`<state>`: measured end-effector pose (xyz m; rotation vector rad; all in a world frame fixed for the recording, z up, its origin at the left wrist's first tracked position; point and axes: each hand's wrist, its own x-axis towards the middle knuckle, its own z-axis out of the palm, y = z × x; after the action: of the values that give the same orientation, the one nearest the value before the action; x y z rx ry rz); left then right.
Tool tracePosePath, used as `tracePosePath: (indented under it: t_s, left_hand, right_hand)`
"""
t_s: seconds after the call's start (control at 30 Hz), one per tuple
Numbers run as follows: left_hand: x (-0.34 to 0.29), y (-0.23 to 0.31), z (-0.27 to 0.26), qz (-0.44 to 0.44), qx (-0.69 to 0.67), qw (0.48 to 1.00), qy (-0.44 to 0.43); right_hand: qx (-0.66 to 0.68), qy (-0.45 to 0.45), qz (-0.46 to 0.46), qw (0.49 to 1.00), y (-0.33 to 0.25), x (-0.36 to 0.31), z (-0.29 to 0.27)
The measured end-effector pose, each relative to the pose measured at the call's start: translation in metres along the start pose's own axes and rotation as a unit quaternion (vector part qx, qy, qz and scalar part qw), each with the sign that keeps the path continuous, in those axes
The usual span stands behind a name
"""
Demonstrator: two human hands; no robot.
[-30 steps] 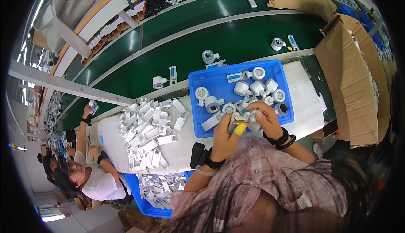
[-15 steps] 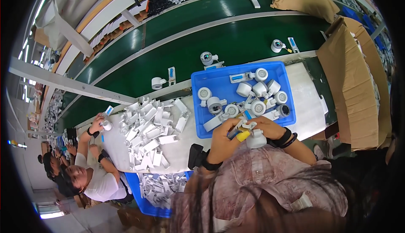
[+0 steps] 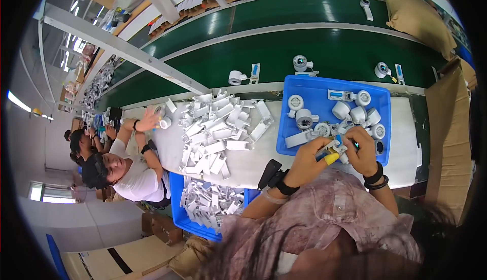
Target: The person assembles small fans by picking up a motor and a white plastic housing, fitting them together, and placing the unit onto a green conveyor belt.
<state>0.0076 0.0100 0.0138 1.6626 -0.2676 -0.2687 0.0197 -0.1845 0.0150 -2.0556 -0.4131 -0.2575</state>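
Okay, status from my seat:

hidden: the small white part (image 3: 341, 154) sits between my two hands; my fingers cover most of it, so I can't make out its shape.
left hand: my left hand (image 3: 306, 162) is curled, with the fingers closed around a yellow-tipped tool (image 3: 328, 157). Only the tip shows past my fingertips; the handle is buried in my palm.
right hand: my right hand (image 3: 363, 150) has its fingers pinched shut on the white part, just right of the tool tip.
location: both hands meet over the near rim of the blue tray (image 3: 310, 88).
tray: round white housings (image 3: 357, 112) lie just beyond my fingertips; those under my knuckles are cut off from view.
left of my fingers: a heap of flat white plastic pieces (image 3: 218, 130) is on the white bench.
below that: a blue bin (image 3: 177, 206) of the same pieces, partly hidden by my sleeve.
right of my fingers: a brown cardboard box flap (image 3: 449, 138), plain; I can't tell if it has markings.
beyond the tray: a green conveyor belt (image 3: 284, 51) with small white units (image 3: 301, 63), well apart from my hands.
far left: a co-worker's hand (image 3: 147, 121) on the bench, holding something too small to tell.
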Motion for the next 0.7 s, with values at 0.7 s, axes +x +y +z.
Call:
tracePosePath:
  t_s: [0.7]
  left_hand:
    - [0.002, -0.011, -0.004, -0.032, -0.071, 0.997, -0.025]
  right_hand:
    - [-0.033, 0.043, -0.056, 0.997, 0.008, 0.001, 0.0]
